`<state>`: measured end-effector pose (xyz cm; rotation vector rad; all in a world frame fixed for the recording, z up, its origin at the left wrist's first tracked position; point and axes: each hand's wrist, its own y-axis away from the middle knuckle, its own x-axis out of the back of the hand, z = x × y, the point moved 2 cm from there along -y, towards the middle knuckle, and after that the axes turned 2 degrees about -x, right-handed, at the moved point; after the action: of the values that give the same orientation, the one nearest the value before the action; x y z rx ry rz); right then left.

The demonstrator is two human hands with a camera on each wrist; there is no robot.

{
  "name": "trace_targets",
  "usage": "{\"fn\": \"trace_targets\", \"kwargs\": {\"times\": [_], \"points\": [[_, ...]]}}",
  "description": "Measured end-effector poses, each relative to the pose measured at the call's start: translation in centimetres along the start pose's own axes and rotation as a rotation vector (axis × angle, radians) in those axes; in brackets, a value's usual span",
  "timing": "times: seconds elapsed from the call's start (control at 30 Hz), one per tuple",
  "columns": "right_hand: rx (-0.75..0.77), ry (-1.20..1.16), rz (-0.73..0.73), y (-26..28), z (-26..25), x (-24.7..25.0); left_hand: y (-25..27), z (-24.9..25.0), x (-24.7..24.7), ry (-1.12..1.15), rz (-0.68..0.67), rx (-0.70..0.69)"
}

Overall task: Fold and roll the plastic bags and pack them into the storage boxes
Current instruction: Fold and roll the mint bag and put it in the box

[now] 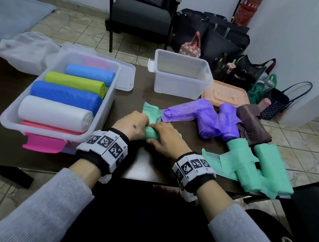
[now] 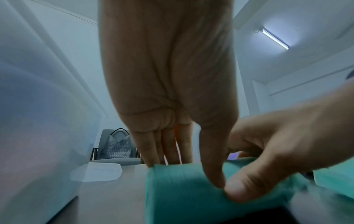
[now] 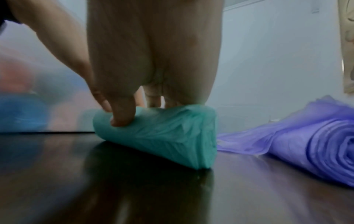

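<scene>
A: What are the hands doing, nearest first?

B: Both are on the green roll point(image 1: 152, 134) at the table's point(image 1: 96, 149) near edge. The left hand point(image 1: 132, 127) grips its left end, thumb in front and fingers point(image 2: 153, 151) reaching over the top. The right hand point(image 1: 165, 139) curls over the right part, thumb pressing into the near face.

A: So the fingers are clamped on it?

B: Yes, on both hands, wrapped around the roll, not spread. The roll lies directly under them, touching the table.

A: Which way does it run?

B: Its long axis goes left to right, across both palms. The loose green tail point(image 1: 150, 111) lies just beyond the fingers, so I judge rolling away from the body takes up the rest.

A: And packing it?

B: The full box point(image 1: 105, 103) sits just left of the left fingers, holding white, blue, lime and light-blue rolls laid the same way, with a pink one under them. The left hand is nearer to it. The empty box point(image 1: 180, 83) stands farther off, beyond the fingers and a little right.

A: What else waits?

B: Right of the right fingers, purple rolls point(image 1: 211, 120), partly unwound, then a brown bag point(image 1: 252, 124) and more green rolls point(image 1: 264, 167) near the table edge.
</scene>
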<state>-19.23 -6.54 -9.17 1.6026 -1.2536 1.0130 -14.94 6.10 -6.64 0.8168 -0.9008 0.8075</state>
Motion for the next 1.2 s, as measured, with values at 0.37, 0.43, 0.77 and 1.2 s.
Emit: {"fn": "trace_targets", "kwargs": {"times": [0.37, 0.43, 0.77, 1.2], "points": [[-0.036, -0.149, -0.264, 0.3, 0.0, 1.5, 1.0, -0.5, -0.1, -0.095, -0.172, -0.023], [-0.024, -0.129, -0.281, 0.2, -0.1, 1.7, 1.2, -0.2, -0.1, -0.117, -0.141, -0.020], [-0.086, -0.103, -0.024, -0.8, 0.2, 1.5, 1.4, -0.2, -1.0, -0.130, 0.000, -0.092], [-0.098, -0.060, -0.145, -0.7, 0.1, 0.1, 1.5, -0.7, -1.0, -0.008, 0.032, -0.115]]}}
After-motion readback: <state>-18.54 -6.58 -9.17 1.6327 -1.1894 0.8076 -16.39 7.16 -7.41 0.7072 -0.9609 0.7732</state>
